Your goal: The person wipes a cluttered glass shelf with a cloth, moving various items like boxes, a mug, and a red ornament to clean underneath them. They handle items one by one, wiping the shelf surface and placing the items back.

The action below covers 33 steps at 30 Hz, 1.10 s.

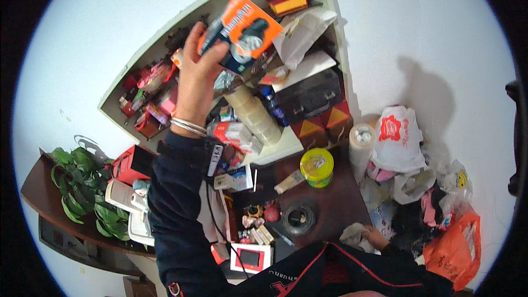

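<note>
My left hand [198,66], wearing silver bangles at the wrist, reaches up to the shelf unit. It grips an orange and dark blue cardboard box [258,22] with a dark device pictured on it. The box is tilted, and its left end lies between thumb and fingers. Low on the right, my right hand [376,238] holds a crumpled greyish-white cloth [354,235] near the table's edge. Below the raised box, a stack of clear tape rolls [258,115] leans upright on the white lower shelf [284,148], beside a blue bottle [274,105].
A yellow-lidded tub [317,165], a coil of wire [298,218] and small boxes stand on the dark table [342,189]. Plastic bags [398,140] and an orange bag [453,247] crowd the right side. A leafy plant [78,181] stands left. A white plastic bag [303,35] hangs over the shelf.
</note>
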### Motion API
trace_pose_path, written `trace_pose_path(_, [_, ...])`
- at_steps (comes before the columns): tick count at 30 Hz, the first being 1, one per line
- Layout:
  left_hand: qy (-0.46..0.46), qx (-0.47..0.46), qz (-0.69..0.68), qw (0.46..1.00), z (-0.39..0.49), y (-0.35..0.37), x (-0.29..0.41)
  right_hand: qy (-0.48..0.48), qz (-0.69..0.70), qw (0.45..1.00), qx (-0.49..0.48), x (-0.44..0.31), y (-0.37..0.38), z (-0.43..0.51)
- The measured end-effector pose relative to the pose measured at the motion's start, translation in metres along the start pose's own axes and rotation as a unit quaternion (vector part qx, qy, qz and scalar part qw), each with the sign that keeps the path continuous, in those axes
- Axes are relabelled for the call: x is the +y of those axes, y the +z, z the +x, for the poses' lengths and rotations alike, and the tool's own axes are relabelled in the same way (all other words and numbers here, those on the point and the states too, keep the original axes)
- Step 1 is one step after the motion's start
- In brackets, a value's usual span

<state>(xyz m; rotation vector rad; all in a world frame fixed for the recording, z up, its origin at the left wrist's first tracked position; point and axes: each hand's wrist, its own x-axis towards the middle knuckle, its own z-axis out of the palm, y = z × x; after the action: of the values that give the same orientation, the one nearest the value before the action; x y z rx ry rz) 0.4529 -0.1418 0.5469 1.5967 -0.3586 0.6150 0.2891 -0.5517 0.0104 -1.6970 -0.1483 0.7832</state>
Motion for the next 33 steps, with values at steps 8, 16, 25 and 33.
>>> trace_pose_path(8, [-0.051, -0.001, 0.212, 0.976, 0.119, 0.004, -0.02, 0.111, 0.139, 0.98, 0.086, 0.002, -0.034, -0.054])
trace_pose_path(16, [-0.041, -0.038, 0.156, 0.986, 0.233, 0.027, -0.093, 0.087, 0.044, 0.988, 0.119, 0.03, -0.061, -0.083])
trace_pose_path(25, [-0.042, 0.015, 0.518, 0.854, 0.322, 0.036, -0.165, 0.16, 0.116, 0.976, 0.092, 0.09, -0.059, -0.04])
trace_pose_path(33, [0.101, 0.13, 0.563, 0.81, 0.32, 0.062, -0.188, 0.181, 0.105, 0.971, 0.112, 0.04, -0.068, -0.032])
